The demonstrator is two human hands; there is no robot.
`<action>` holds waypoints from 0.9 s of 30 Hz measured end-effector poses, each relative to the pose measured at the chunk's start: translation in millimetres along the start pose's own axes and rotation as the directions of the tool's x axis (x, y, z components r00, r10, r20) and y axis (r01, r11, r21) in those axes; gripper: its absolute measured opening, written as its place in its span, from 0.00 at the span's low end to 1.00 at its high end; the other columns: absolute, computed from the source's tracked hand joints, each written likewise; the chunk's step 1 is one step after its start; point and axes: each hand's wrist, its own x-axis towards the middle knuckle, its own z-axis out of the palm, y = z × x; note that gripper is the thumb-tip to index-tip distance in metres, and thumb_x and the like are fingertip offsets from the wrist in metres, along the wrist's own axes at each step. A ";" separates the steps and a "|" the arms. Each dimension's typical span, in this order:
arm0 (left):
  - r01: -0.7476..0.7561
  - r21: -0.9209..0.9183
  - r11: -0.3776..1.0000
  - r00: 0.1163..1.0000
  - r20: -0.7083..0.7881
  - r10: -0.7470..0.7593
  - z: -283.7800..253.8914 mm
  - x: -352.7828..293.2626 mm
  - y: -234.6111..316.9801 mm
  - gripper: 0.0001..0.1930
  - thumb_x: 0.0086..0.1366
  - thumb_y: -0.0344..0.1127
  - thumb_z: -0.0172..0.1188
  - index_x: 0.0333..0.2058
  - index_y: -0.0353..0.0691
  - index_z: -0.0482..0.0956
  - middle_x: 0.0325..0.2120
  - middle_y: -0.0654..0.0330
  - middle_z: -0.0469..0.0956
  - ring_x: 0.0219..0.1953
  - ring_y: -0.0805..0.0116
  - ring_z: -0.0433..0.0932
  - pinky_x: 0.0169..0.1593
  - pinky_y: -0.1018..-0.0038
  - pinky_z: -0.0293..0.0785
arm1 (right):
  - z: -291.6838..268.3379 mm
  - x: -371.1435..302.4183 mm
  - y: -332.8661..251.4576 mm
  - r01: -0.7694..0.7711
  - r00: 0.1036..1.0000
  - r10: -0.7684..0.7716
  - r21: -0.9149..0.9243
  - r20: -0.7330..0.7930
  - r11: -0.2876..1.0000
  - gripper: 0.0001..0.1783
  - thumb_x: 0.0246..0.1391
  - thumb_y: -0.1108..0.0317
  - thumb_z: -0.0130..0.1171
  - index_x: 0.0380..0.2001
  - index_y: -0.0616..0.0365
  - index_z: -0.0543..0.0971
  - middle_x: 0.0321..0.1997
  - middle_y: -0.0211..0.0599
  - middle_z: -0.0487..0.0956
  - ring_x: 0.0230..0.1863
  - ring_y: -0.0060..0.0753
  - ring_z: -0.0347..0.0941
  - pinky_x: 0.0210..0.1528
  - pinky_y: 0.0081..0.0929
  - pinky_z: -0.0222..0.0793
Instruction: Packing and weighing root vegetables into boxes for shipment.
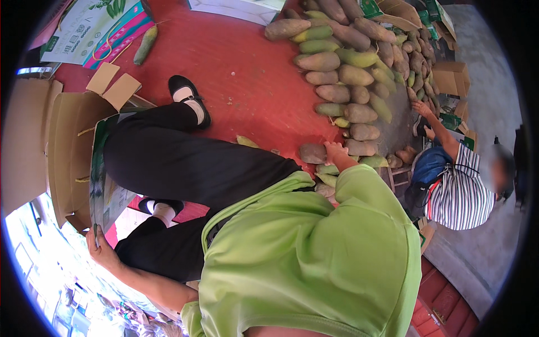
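My left hand [104, 251] is closed on the edge of an open cardboard box [76, 163], which stands against my left leg with its flaps up. Its green printed side faces my knee. On the right, my right hand [336, 151] is bent round the end of a brownish, soil-covered radish [312, 153] at the near edge of a large heap. Its fingertips are partly hidden. More long radishes, some green and some muddy brown, lie in rows beyond it, such as a fat brown radish [360, 113] and a greener radish [316, 33].
A co-worker in a striped shirt [463, 188] sits at the right, one hand [420, 108] on the heap. Several cartons [449, 77] stand behind it. A printed carton [92, 33] and a lone green radish [146, 45] are at far left on the red floor [241, 62].
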 end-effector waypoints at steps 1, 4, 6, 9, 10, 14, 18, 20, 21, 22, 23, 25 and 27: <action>0.002 0.001 1.000 1.000 0.001 -0.002 -0.1 -0.1 0.7 0.07 0.63 0.26 0.57 0.37 0.28 0.77 0.32 0.56 0.77 0.36 0.64 0.74 0.44 0.72 0.69 | 9.3 6.3 4.3 -0.015 1.000 0.015 0.000 -0.014 1.000 0.48 0.32 0.59 0.75 0.60 0.41 0.63 0.60 0.32 0.68 0.64 0.42 0.61 0.57 0.50 0.64; -0.085 -0.034 0.996 0.996 -0.024 0.084 2.8 1.1 -11.1 0.07 0.61 0.24 0.57 0.37 0.29 0.78 0.33 0.54 0.78 0.37 0.63 0.75 0.45 0.72 0.70 | 28.1 24.6 12.0 -0.005 0.996 0.003 -0.019 -0.089 1.000 0.47 0.29 0.61 0.75 0.57 0.43 0.65 0.60 0.32 0.68 0.63 0.41 0.61 0.57 0.49 0.65; -0.092 0.052 0.994 0.992 -0.076 0.096 3.3 -0.8 -11.9 0.07 0.60 0.23 0.58 0.37 0.30 0.79 0.34 0.52 0.79 0.39 0.61 0.76 0.48 0.71 0.69 | 11.6 12.9 1.0 0.009 0.996 -0.015 -0.065 -0.091 0.998 0.47 0.28 0.62 0.76 0.56 0.44 0.66 0.60 0.34 0.68 0.63 0.42 0.62 0.57 0.49 0.66; -0.008 0.013 1.000 0.997 -0.072 0.009 -1.9 -2.9 15.9 0.08 0.58 0.23 0.60 0.37 0.32 0.80 0.34 0.54 0.81 0.40 0.61 0.78 0.53 0.71 0.68 | -7.4 0.0 -2.4 0.091 0.993 -0.092 -0.025 -0.076 0.996 0.46 0.24 0.60 0.76 0.54 0.48 0.68 0.56 0.39 0.72 0.59 0.46 0.66 0.57 0.42 0.67; -0.037 0.020 0.999 0.996 -0.082 0.039 4.0 -1.6 19.6 0.08 0.58 0.23 0.60 0.37 0.32 0.81 0.34 0.55 0.81 0.40 0.61 0.78 0.54 0.71 0.67 | -9.5 -4.3 0.5 0.112 0.990 -0.112 -0.005 -0.089 0.994 0.46 0.23 0.60 0.76 0.53 0.50 0.69 0.53 0.41 0.75 0.57 0.47 0.69 0.56 0.39 0.68; 0.018 -0.006 1.000 0.997 -0.077 -0.018 -1.8 -1.5 40.9 0.08 0.56 0.24 0.60 0.36 0.36 0.82 0.33 0.57 0.81 0.38 0.63 0.79 0.47 0.71 0.71 | -15.2 -0.9 6.7 0.222 0.974 -0.210 0.158 -0.089 0.962 0.48 0.21 0.57 0.77 0.53 0.55 0.71 0.46 0.46 0.79 0.50 0.48 0.75 0.52 0.38 0.71; 0.056 0.042 0.998 0.995 -0.089 -0.052 -7.3 -3.8 49.6 0.09 0.56 0.27 0.60 0.36 0.44 0.83 0.33 0.62 0.81 0.38 0.64 0.80 0.43 0.73 0.73 | -26.2 16.3 2.6 0.270 0.963 -0.266 0.262 -0.052 0.927 0.43 0.23 0.54 0.76 0.49 0.59 0.76 0.43 0.49 0.80 0.48 0.48 0.77 0.49 0.39 0.71; 0.064 0.007 0.998 0.997 -0.053 -0.063 -10.0 -4.3 51.9 0.09 0.56 0.27 0.60 0.36 0.43 0.83 0.32 0.62 0.81 0.37 0.64 0.80 0.42 0.73 0.73 | -47.5 9.8 -9.2 0.169 0.985 -0.172 0.277 -0.016 0.946 0.36 0.26 0.53 0.75 0.43 0.61 0.80 0.40 0.51 0.81 0.46 0.48 0.78 0.46 0.39 0.71; 0.062 -0.019 0.998 0.996 -0.060 -0.063 -10.1 -5.7 52.1 0.09 0.55 0.26 0.60 0.36 0.43 0.83 0.31 0.61 0.81 0.36 0.64 0.80 0.41 0.73 0.73 | -43.0 29.8 -5.2 0.149 0.988 -0.155 0.361 -0.011 0.921 0.31 0.31 0.56 0.73 0.40 0.64 0.81 0.39 0.56 0.80 0.46 0.48 0.78 0.45 0.39 0.71; 0.068 -0.024 0.997 0.995 -0.072 -0.070 -11.2 -4.9 53.7 0.09 0.55 0.26 0.60 0.36 0.43 0.83 0.31 0.61 0.81 0.36 0.64 0.80 0.41 0.73 0.73 | -43.0 45.8 -0.8 0.156 0.987 -0.158 0.354 -0.022 0.922 0.31 0.31 0.56 0.73 0.40 0.64 0.81 0.39 0.56 0.80 0.46 0.48 0.78 0.45 0.39 0.71; 0.068 -0.058 0.996 0.996 -0.050 -0.071 -11.5 -3.3 54.4 0.10 0.55 0.25 0.60 0.36 0.42 0.83 0.31 0.60 0.80 0.36 0.63 0.79 0.41 0.73 0.73 | -42.8 62.7 6.0 0.140 0.990 -0.136 0.452 -0.040 0.881 0.30 0.32 0.57 0.73 0.39 0.67 0.80 0.38 0.56 0.80 0.44 0.46 0.78 0.44 0.37 0.72; 0.066 -0.070 0.995 0.997 -0.039 -0.069 -17.1 -7.9 56.6 0.11 0.54 0.23 0.60 0.36 0.41 0.83 0.30 0.59 0.80 0.35 0.62 0.79 0.39 0.73 0.73 | -93.7 16.0 -40.1 0.242 0.967 -0.238 0.608 -0.088 0.756 0.33 0.35 0.58 0.72 0.42 0.73 0.78 0.39 0.53 0.80 0.42 0.41 0.78 0.40 0.33 0.72; 0.050 -0.097 0.994 0.998 -0.045 -0.055 -16.7 -5.8 54.3 0.11 0.54 0.23 0.59 0.36 0.41 0.83 0.31 0.59 0.80 0.35 0.62 0.79 0.40 0.72 0.73 | -132.4 2.4 -52.8 0.245 0.969 -0.194 0.699 -0.152 0.672 0.37 0.35 0.60 0.73 0.48 0.73 0.73 0.42 0.50 0.79 0.43 0.40 0.77 0.41 0.33 0.71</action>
